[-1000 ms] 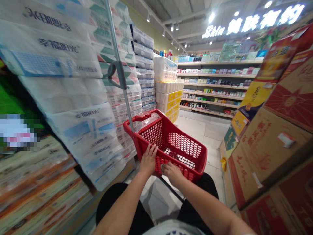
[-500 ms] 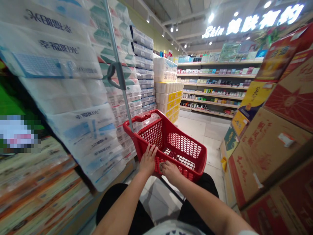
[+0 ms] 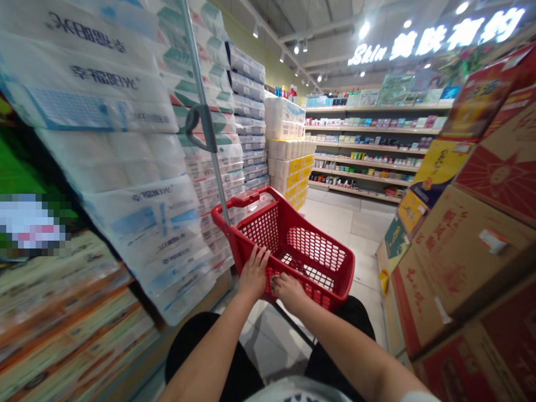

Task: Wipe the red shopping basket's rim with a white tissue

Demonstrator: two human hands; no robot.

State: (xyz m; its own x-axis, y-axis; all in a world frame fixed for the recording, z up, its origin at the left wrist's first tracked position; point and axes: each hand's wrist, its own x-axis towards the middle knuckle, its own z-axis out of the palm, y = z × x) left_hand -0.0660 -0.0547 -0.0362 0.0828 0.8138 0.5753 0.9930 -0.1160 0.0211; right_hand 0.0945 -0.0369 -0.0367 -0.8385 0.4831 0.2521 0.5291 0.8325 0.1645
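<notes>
Two bare hands fill the bottom of my feed, both on the red lattice-walled plastic shopping basket. The left hand holds its near rim with fingers spread wide, while the right hand curls narrower over the same edge, its fingertips against the lattice. The basket stands just ahead of the person's dark shorts. Its walls look stiff and I judge it light, so the rim seems a sound place to take hold, as does the grey looped grip on the tall slim metal pull pole rising from its left corner. A short red bar handle lies across the far end. Through the lattice I can pick out no goods inside. Alongside, white plastic-wrapped toilet-roll bales tower on the left and brown cardboard cartons on the right. Farther on, pale floor tiles lead to white shelves of boxed cosmetics beneath a glowing "Skin" sign.
</notes>
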